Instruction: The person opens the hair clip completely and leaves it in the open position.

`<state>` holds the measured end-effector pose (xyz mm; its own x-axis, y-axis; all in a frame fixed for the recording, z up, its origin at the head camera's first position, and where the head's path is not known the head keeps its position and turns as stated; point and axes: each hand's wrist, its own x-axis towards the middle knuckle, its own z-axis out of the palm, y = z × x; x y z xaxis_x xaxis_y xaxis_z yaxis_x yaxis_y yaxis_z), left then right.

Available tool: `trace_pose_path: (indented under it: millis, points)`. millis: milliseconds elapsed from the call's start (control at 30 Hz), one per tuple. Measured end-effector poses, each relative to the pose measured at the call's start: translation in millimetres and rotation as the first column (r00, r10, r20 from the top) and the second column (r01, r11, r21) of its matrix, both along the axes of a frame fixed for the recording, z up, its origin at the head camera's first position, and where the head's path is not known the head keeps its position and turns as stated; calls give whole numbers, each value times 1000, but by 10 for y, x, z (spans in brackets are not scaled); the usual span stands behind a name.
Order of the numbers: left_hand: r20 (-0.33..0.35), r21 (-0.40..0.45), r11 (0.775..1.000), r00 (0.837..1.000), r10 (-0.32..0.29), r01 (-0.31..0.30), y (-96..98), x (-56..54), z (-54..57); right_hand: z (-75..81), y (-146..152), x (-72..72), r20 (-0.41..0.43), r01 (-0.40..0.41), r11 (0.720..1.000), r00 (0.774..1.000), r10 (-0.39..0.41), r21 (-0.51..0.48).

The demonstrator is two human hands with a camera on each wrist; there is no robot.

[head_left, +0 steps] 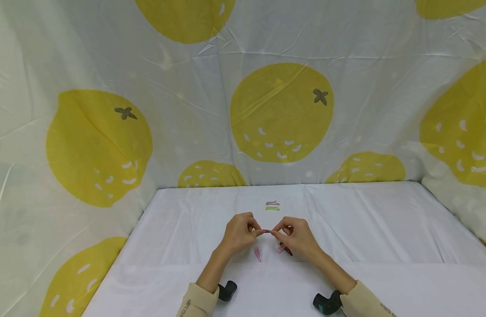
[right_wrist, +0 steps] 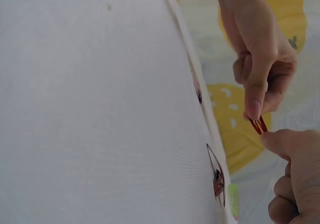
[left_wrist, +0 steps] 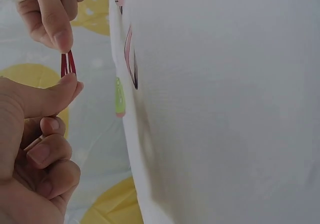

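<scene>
A red snap hair clip (left_wrist: pixel 68 63) is stretched between the two hands above the table. Thumb and finger of my left hand (head_left: pixel 240 231) pinch one end of it, while those of my right hand (head_left: pixel 297 235) pinch the other. The fingertips cover both ends of the clip. On the cloth below the left hand lies a pink hair clip (head_left: pixel 257 254). Beneath the right hand, another pink clip (head_left: pixel 281 248) lies next to a dark red clip (head_left: pixel 288 252), both partly hidden in the head view.
Farther back on the white-covered table (head_left: pixel 346 229) lie a pink clip (head_left: pixel 272 203) and a green clip (head_left: pixel 272 208), side by side. A curtain with yellow fruit prints (head_left: pixel 282 112) hangs behind the table. Black wrist devices (head_left: pixel 327 304) are by the sleeves.
</scene>
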<state>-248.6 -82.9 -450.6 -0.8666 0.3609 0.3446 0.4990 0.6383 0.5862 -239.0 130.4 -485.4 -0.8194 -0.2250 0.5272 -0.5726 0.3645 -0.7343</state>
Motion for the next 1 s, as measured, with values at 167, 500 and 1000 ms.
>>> trace_pose_path:
  millis: [167,500,1000]
  points:
    - [-45,42,998,998,-44,46,2,-34,-15,-23,19,-4,-12,26,999,1000,-26,-27]
    - [-65,77,995,996,-60,65,-9,-56,-8,33,12,-14,-24,12,998,1000,-13,-57]
    - [-56,99,990,994,-90,95,-9,-53,-34,4,17,-11,-12,30,998,999,-31,-46]
